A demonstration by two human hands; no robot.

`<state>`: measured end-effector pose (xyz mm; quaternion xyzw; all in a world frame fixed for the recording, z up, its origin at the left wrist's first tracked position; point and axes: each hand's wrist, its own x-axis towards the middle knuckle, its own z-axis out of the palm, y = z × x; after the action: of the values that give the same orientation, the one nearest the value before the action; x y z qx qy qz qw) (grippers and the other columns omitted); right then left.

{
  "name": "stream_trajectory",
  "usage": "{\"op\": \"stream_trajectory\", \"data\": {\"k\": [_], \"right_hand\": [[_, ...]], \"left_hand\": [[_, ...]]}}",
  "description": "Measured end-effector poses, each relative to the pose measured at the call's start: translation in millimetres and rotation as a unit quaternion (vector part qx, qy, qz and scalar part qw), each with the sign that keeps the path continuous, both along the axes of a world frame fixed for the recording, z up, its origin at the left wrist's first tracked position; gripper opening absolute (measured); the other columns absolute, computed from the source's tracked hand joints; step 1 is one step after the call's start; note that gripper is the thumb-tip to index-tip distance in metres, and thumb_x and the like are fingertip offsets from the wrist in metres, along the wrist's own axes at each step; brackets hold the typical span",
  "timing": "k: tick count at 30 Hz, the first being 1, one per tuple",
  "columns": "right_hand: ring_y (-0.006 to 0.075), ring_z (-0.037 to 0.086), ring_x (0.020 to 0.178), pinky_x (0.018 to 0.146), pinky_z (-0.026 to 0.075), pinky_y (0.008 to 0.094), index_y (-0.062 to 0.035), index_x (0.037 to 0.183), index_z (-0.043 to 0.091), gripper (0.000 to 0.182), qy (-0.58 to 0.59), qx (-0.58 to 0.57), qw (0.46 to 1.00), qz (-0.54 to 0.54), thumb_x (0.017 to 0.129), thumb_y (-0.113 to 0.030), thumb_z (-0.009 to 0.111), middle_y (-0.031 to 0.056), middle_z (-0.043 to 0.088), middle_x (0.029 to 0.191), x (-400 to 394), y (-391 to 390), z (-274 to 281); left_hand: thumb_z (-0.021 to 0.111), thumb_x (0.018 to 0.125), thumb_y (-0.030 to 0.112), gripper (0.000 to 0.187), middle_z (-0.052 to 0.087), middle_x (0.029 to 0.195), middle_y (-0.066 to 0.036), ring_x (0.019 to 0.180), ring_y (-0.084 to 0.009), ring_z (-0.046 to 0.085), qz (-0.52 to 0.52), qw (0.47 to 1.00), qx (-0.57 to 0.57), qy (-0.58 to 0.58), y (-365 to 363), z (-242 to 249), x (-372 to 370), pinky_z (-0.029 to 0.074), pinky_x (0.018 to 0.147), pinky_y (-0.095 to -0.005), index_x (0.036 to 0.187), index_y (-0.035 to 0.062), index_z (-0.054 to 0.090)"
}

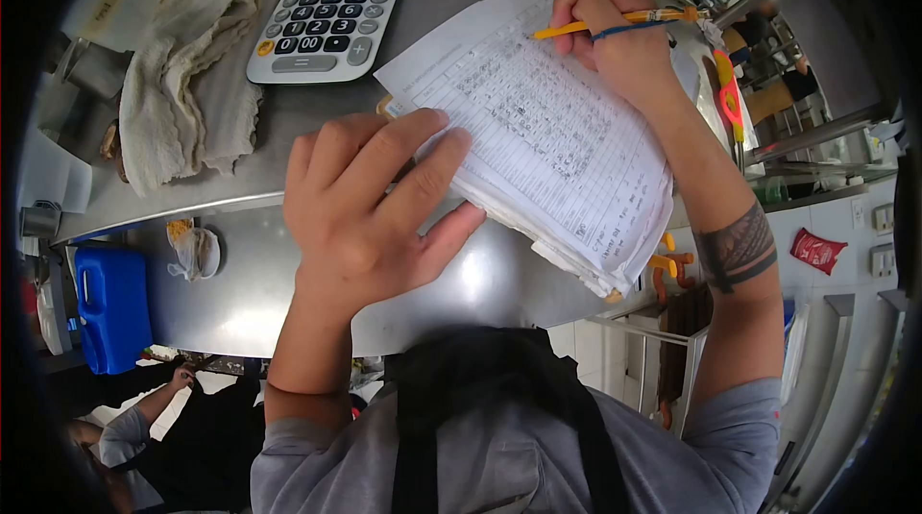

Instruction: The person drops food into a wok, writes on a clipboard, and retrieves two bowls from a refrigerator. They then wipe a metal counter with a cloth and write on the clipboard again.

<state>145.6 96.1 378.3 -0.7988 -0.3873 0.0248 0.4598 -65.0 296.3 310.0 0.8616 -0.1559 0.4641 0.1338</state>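
Note:
A thick stack of printed forms [624,159], its top sheet densely filled with handwriting, lies tilted on the metal counter. My right hand [615,43] is closed around a yellow pen [562,31], whose tip meets the upper part of the sheet. A blue band runs across that hand near the pen. With its fingers spread, my left hand [370,192] rests its fingertips along the left edge of the stack. Beyond my left hand sits a white and grey calculator [327,22]. Left of the calculator is a crumpled, off-white cloth [197,77].
A lower metal surface [259,283] stands in front of me, with a small plastic bag [195,250] on it. At left is a blue jerrycan [110,307]. A co-worker's arm [154,403] shows at lower left. A red packet [818,251] appears at right.

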Motion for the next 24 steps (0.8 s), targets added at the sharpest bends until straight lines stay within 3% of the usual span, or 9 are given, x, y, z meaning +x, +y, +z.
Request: {"op": "stream_trajectory", "data": {"k": [13,16,18,19,21,24], "right_hand": [[0.0036,0.045,0.054,0.048,0.034,0.0224,-0.0061,0.083,0.063,0.023,0.022,-0.008,1.0,-0.021,0.096,-0.012,0.046,0.003,0.065,0.07,-1,0,0],[0.0021,0.05,0.06,0.052,0.037,0.0213,-0.0074,0.088,0.069,0.021,0.01,-0.032,0.999,0.009,0.097,-0.012,0.051,0.0018,0.066,0.075,10,-6,-3],[0.0139,0.06,0.064,0.058,0.048,0.0312,-0.0023,0.094,0.066,0.023,-0.01,-0.007,1.0,0.027,0.102,-0.014,0.048,0.0072,0.065,0.073,12,-5,-11],[0.0139,0.06,0.064,0.058,0.048,0.0312,-0.0023,0.094,0.066,0.023,-0.01,-0.007,1.0,0.027,0.102,-0.014,0.048,0.0072,0.065,0.073,9,-3,-10],[0.0128,0.058,0.06,0.054,0.045,0.0298,-0.0022,0.074,0.062,0.029,0.003,0.007,1.0,-0.002,0.097,-0.01,0.046,0.0062,0.064,0.07,3,1,-5],[0.012,0.057,0.059,0.053,0.044,0.0283,-0.0029,0.078,0.064,0.028,0.005,0.001,1.0,-0.011,0.098,-0.012,0.047,0.0058,0.064,0.069,4,0,-6]], "left_hand": [[0.084,0.073,0.038,0.045,0.076,0.111,-0.006,0.086,-0.0275,0.061,-0.002,1.0,-0.004,0.012,-1,0,-1,0.05,0.076,-0.0382,0.108,0.0101,0.081],[0.084,0.073,0.038,0.045,0.076,0.111,-0.006,0.086,-0.0279,0.062,0.0,1.0,-0.004,0.018,-2,1,-1,0.05,0.077,-0.0389,0.109,0.0101,0.081],[0.084,0.073,0.038,0.046,0.076,0.112,-0.006,0.087,-0.0283,0.062,0.005,1.0,-0.002,0.019,-2,1,-2,0.05,0.077,-0.0393,0.109,0.0102,0.081],[0.084,0.073,0.038,0.046,0.076,0.112,-0.006,0.087,-0.0283,0.062,0.005,1.0,-0.002,0.019,-2,0,-2,0.05,0.077,-0.0393,0.109,0.0102,0.081],[0.084,0.073,0.039,0.046,0.076,0.112,-0.007,0.087,-0.0286,0.063,0.007,1.0,-0.002,0.017,-3,0,-2,0.05,0.078,-0.0394,0.11,0.0103,0.081],[0.084,0.073,0.039,0.047,0.076,0.111,-0.007,0.087,-0.0287,0.062,0.006,1.0,-0.001,0.018,-2,1,-2,0.05,0.078,-0.0392,0.11,0.0099,0.081]]}}
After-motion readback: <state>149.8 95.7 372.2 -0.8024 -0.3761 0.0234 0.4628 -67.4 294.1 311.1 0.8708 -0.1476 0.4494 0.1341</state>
